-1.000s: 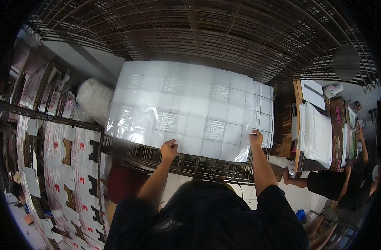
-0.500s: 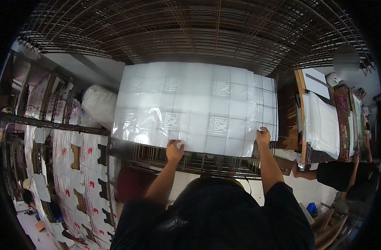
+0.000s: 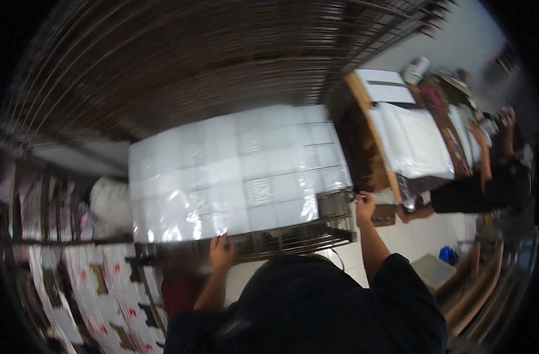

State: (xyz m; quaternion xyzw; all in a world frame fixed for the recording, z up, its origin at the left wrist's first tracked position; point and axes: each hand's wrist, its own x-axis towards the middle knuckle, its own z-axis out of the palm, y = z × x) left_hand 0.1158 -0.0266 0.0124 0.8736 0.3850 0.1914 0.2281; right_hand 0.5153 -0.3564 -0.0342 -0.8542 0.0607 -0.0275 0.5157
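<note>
Translucent plastic sheets (image 3: 222, 171) with faint white print lie across a wire rack (image 3: 334, 209), whose bars show at the front right corner and through the sheets. My left hand (image 3: 222, 253) is at the front edge of the sheets, its fingers raised and smeared by motion, so its grip is unclear. At the rack's front right corner, my right hand (image 3: 365, 209) has its fingers bent together. A small dark spot shows at its fingertips, but I cannot make out what it is.
More wire racks (image 3: 222, 65) tilt up behind the sheets. To the right stands a wooden table (image 3: 372, 141) with stacked plastic sheets (image 3: 414, 141). Another person (image 3: 476, 189) in dark clothes works beyond it. Wrapped white-and-red stacks (image 3: 113, 295) and a pale bag (image 3: 110, 203) are at left.
The view has swung to the right, shifting the rack and sheets leftward and tilting them. My right hand has moved from the sheets to the rack's corner. White bits at both hands no longer show.
</note>
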